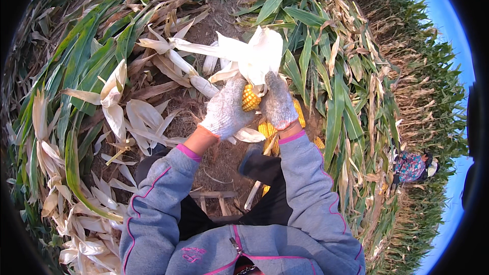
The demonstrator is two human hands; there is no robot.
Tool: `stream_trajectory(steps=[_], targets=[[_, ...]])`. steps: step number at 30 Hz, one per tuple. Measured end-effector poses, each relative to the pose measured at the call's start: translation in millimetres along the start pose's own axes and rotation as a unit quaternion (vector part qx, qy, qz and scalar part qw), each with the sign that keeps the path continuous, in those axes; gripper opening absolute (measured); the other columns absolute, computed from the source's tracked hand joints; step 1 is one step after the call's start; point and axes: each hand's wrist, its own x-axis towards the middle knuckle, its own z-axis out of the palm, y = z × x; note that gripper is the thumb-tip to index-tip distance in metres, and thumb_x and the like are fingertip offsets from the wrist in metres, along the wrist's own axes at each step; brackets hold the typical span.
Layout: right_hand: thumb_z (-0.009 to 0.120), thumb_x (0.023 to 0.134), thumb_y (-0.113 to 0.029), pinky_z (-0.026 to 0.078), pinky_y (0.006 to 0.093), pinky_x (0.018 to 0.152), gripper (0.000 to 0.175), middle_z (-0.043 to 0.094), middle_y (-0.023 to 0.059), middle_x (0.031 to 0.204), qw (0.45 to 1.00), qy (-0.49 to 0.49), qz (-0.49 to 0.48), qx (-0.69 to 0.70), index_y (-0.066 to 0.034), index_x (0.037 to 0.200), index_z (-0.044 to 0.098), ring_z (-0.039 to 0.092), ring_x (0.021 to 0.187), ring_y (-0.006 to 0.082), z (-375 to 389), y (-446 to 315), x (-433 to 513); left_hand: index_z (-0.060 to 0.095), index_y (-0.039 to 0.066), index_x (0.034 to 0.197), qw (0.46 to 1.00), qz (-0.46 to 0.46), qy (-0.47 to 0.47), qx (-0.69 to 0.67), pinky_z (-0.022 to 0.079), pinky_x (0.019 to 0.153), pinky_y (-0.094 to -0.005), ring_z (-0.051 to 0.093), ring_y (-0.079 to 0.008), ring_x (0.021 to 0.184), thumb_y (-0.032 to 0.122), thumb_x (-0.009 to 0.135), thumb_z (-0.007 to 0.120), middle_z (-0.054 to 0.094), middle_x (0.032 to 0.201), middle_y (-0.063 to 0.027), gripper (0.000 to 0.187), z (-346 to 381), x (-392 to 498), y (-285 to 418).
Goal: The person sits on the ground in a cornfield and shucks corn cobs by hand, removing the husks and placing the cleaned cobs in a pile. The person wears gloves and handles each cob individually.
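Note:
My gloved left hand (231, 107) is closed around an ear of corn (251, 99), whose yellow kernels show between my two hands. Pale dry husk leaves (263, 51) spread from the ear, peeled outward beyond my fingers. My gloved right hand (280, 101) grips the husk at the ear's right side, with the thumb up along the leaf. Both white knit gloves look soiled. Husked corn cobs (270, 133) lie on the ground under and beside my right wrist, partly hidden by it. How far the ear runs inside my left hand is hidden.
Loose dry husks (149, 120) cover the soil at left. Cut green corn stalks (301, 42) lie ahead and to the right. A small wooden frame (219, 195) shows between my legs. Another person (410, 166) is at far right, before standing corn (428, 99).

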Motion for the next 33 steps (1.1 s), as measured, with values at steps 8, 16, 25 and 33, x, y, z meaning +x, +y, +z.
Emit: stream_trajectory(steps=[8, 16, 25, 33], targets=[[0.075, 0.079, -0.021, 0.047, 0.0305, 0.085, 0.058, 0.059, 0.0089, 0.109, 0.892, -0.028, -0.017, -0.452, -0.0009, 0.125, 0.047, 0.055, 0.099, 0.0186, 25, -29, 15, 0.05, 0.002, 0.115, 1.0, 0.002, -0.017, -0.007, 0.048, 0.086, -0.0448, 0.059, -0.0408, 0.099, 0.027, 0.067, 0.077, 0.058, 0.107, -0.0232, 0.06, 1, -3, 2], [0.074, 0.078, -0.013, 0.052, 0.0295, 0.065, 0.025, 0.064, 0.0081, 0.088, 0.974, 0.089, 0.032, -0.205, -0.0002, 0.096, 0.061, 0.061, 0.075, 0.0164, 29, -18, 20, 0.045, 0.001, 0.127, 1.0, -0.006, 0.01, -0.015, 0.047, 0.088, -0.0447, 0.059, -0.0395, 0.102, 0.024, 0.068, 0.075, 0.06, 0.108, -0.0241, 0.07, -5, 2, 6], [0.058, 0.093, -0.034, 0.052, 0.0303, 0.057, 0.035, 0.065, 0.0092, 0.081, 0.981, 0.177, 0.044, -0.068, 0.0001, 0.098, 0.063, 0.063, 0.065, 0.02, 41, -33, 32, 0.038, 0.003, 0.137, 0.968, 0.03, -0.074, -0.236, 0.041, 0.101, -0.0341, 0.05, -0.0186, 0.119, 0.031, 0.074, 0.08, 0.051, 0.131, -0.0131, 0.081, -15, 8, 6], [0.055, 0.094, -0.033, 0.053, 0.0345, 0.056, 0.033, 0.062, 0.0109, 0.081, 0.954, 0.272, -0.032, 0.122, -0.0018, 0.104, 0.058, 0.061, 0.063, 0.0232, 45, -25, 50, 0.052, 0.002, 0.123, 0.895, -0.081, 0.046, -0.437, 0.048, 0.087, -0.0296, 0.059, -0.0167, 0.101, 0.028, 0.08, 0.075, 0.061, 0.112, -0.0104, 0.056, 13, 2, 3]])
